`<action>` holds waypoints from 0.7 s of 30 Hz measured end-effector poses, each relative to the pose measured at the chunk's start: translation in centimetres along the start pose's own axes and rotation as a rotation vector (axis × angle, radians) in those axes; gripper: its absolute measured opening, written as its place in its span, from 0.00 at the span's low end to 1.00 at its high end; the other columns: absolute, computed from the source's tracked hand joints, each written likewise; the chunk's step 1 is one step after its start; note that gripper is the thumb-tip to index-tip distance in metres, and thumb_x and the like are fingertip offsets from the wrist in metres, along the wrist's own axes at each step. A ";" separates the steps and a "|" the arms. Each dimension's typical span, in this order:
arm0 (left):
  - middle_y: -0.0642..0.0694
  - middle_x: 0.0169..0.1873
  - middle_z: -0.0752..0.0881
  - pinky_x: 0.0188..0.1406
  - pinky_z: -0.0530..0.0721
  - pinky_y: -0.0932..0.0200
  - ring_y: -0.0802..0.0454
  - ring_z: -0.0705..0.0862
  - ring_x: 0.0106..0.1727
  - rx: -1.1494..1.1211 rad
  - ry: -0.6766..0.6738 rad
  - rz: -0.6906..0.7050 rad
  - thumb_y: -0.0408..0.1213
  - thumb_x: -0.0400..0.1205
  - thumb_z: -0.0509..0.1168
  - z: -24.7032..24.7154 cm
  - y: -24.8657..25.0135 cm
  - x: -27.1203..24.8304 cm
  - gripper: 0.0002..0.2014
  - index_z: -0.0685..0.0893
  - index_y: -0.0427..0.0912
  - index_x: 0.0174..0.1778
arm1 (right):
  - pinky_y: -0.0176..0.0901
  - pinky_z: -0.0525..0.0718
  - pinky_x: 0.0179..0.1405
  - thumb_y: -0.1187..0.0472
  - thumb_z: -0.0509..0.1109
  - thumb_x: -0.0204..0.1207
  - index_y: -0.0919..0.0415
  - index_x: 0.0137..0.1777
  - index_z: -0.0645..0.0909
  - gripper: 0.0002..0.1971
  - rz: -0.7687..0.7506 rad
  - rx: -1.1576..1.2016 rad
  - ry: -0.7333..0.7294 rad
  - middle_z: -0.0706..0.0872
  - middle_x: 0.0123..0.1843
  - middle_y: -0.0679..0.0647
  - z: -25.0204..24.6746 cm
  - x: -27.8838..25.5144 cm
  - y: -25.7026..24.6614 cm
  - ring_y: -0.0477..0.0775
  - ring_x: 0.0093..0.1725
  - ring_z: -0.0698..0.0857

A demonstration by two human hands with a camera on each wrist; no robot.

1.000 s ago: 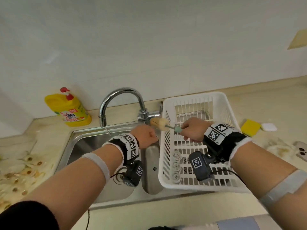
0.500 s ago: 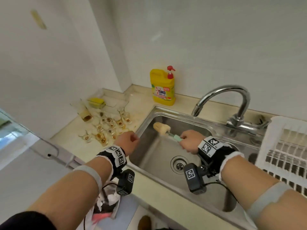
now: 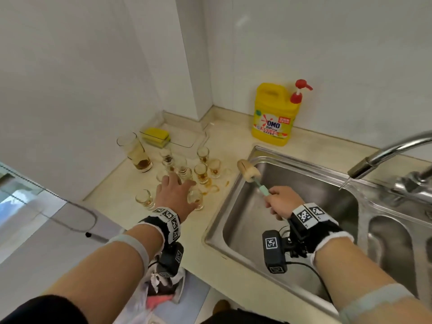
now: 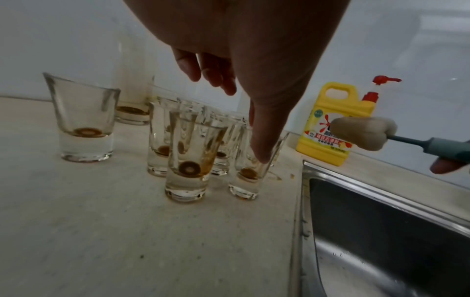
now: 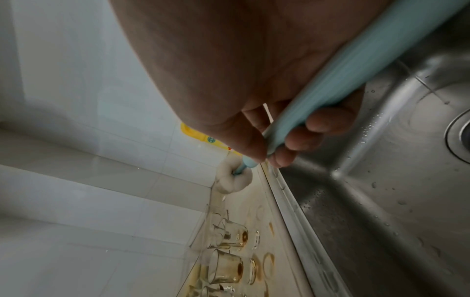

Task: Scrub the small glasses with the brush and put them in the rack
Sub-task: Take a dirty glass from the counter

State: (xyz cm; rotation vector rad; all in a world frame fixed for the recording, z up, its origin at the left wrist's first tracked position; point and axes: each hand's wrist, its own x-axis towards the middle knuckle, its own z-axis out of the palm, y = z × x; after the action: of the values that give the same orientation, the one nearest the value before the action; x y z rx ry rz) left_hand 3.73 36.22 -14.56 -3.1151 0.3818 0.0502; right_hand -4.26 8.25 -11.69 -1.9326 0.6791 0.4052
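Note:
Several small glasses (image 3: pixel 201 174) with brown dregs stand clustered on the counter left of the sink. My left hand (image 3: pixel 180 184) hovers over them with fingers spread and holds nothing. In the left wrist view its thumb hangs at the rim of one glass (image 4: pixel 250 176), beside the nearest glass (image 4: pixel 188 162); I cannot tell whether it touches. My right hand (image 3: pixel 277 202) grips the pale blue handle (image 5: pixel 330 84) of the brush. The brush's sponge head (image 3: pixel 248 171) is over the sink's far left corner. The rack is out of view.
A yellow detergent bottle (image 3: pixel 273 122) stands behind the sink (image 3: pixel 236 232). The faucet (image 3: pixel 385 153) runs water into the basin. A tall glass (image 3: pixel 138 153) and a yellow sponge (image 3: pixel 157 134) in a clear tray sit behind the small glasses. Brown rings stain the counter.
The view swung left from the rack to the counter. My left hand went from curled near the faucet to spread over the glasses. My right hand kept the brush and moved left with it.

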 end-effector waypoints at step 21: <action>0.57 0.41 0.89 0.37 0.77 0.67 0.60 0.82 0.35 -0.958 -0.094 0.147 0.40 0.72 0.78 -1.7 17.6 1.4 0.16 0.80 0.52 0.51 | 0.44 0.80 0.49 0.49 0.65 0.82 0.44 0.65 0.78 0.13 -0.104 -0.427 0.179 0.86 0.57 0.50 -12.4 -4.7 7.3 0.55 0.51 0.86</action>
State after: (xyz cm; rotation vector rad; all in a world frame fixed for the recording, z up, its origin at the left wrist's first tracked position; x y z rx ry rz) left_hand 0.89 18.80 -12.92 -3.9683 0.7769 0.5260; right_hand -12.63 -4.04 -8.89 -2.4207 0.6392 0.3340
